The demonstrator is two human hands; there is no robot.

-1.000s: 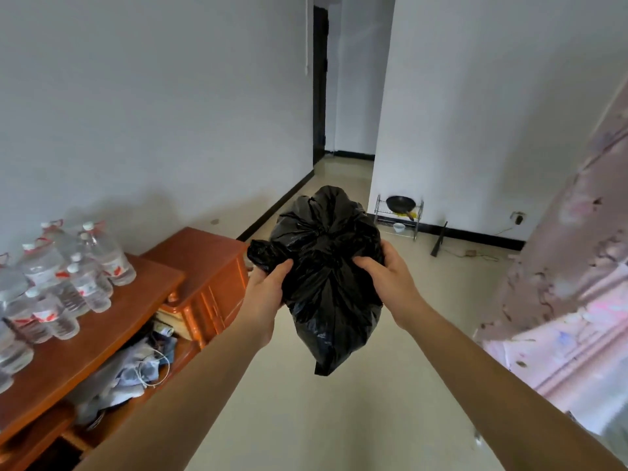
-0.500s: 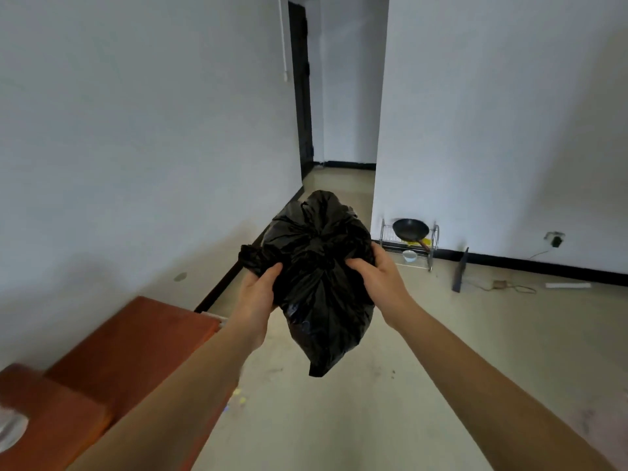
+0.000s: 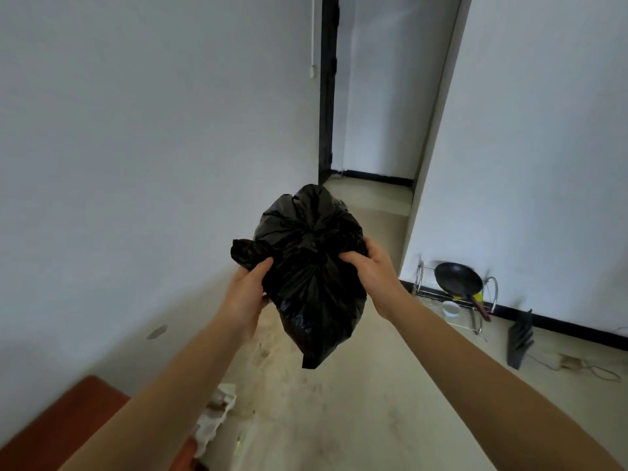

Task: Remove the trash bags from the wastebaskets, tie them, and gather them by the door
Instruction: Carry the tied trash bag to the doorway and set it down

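A filled black trash bag (image 3: 311, 266) hangs in the air in front of me, its top bunched and its pointed bottom corner dangling above the floor. My left hand (image 3: 248, 294) grips a twisted flap of the bag on its left side. My right hand (image 3: 370, 270) clasps the bag's upper right side. Both arms reach forward from the bottom of the view. No wastebasket is in sight.
A narrow hallway (image 3: 370, 198) runs ahead between white walls to a dark door frame (image 3: 328, 96). At the right wall stand a wire dish rack (image 3: 455, 300) with a black pan (image 3: 458, 277), a dark object (image 3: 520, 338) and a cord. An orange-brown cabinet (image 3: 64, 426) is at lower left.
The view has swung right and moved forward: the table with water bottles and the pink curtain are gone, and the hallway is nearer. Both hands keep hold of the bag.
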